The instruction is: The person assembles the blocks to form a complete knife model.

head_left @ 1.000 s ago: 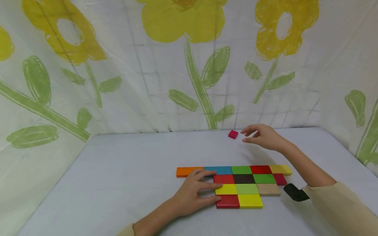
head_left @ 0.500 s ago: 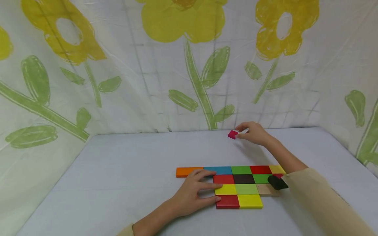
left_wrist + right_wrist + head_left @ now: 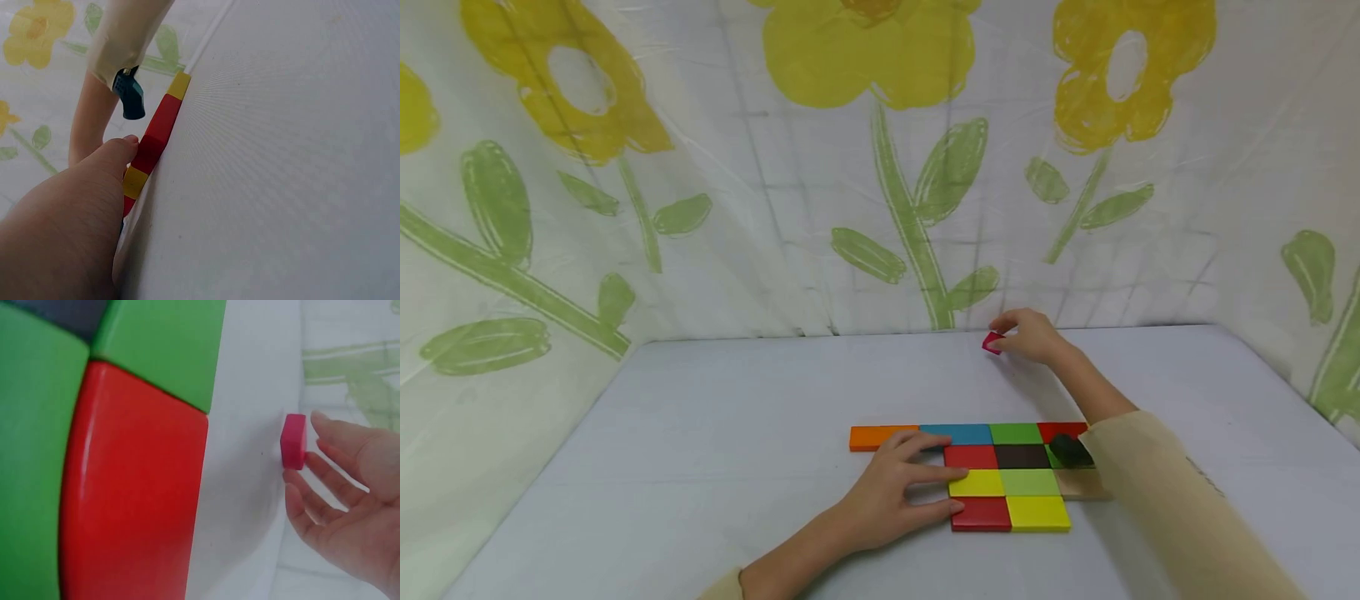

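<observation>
In the head view my left hand (image 3: 891, 496) rests beside the left end of a flat array of coloured wooden blocks (image 3: 1026, 482). Its fingertips touch the blue, yellow and dark red blocks. Its thumb (image 3: 119, 153) is by the red block edges in the left wrist view. My right hand (image 3: 1028, 335) is at the table's far side, fingers around a small pink-red block (image 3: 292, 442). In the right wrist view a narrow gap shows between the upper fingertip and this block, while lower fingers lie close under it; a firm grip is not visible.
An orange block (image 3: 880, 437) ends the back row at the left. A black device (image 3: 1070, 450) under the right sleeve (image 3: 1165, 492) hangs over the array and hides some blocks. A flower-printed curtain (image 3: 805, 167) stands behind the white table (image 3: 700, 467).
My right hand has moved left and its fingers have come around the small pink-red block. The right sleeve has moved over the array's right end. My left hand has stayed in place.
</observation>
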Tool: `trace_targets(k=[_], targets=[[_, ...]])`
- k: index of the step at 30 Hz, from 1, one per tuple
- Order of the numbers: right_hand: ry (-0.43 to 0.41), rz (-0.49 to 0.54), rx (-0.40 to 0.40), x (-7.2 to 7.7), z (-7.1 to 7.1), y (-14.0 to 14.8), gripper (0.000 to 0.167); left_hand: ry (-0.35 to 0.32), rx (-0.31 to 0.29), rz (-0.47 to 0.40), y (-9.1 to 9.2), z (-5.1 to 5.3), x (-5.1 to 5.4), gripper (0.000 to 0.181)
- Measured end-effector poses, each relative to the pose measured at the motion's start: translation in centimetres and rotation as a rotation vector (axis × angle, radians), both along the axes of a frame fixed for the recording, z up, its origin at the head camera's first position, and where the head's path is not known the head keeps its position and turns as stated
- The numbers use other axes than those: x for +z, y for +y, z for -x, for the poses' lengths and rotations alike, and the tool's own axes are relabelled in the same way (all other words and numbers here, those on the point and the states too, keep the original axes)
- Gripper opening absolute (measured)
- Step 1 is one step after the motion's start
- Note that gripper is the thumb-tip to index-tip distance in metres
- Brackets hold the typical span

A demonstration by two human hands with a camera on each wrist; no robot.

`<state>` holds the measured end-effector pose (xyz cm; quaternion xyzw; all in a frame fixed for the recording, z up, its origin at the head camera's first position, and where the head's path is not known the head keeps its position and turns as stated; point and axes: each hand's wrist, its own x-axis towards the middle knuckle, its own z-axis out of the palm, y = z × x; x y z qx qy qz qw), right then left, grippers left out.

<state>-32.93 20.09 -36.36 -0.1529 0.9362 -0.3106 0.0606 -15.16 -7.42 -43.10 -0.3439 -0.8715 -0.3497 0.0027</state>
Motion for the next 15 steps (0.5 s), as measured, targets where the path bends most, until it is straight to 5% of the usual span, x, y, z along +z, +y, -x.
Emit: trace_targets(k=[15], targets=[[-0.035, -0.01, -0.088, -1.1, 1.1, -0.5, 0.038, -0.004, 0.002, 0.005, 0.0, -0.1, 0.1, 0.039]])
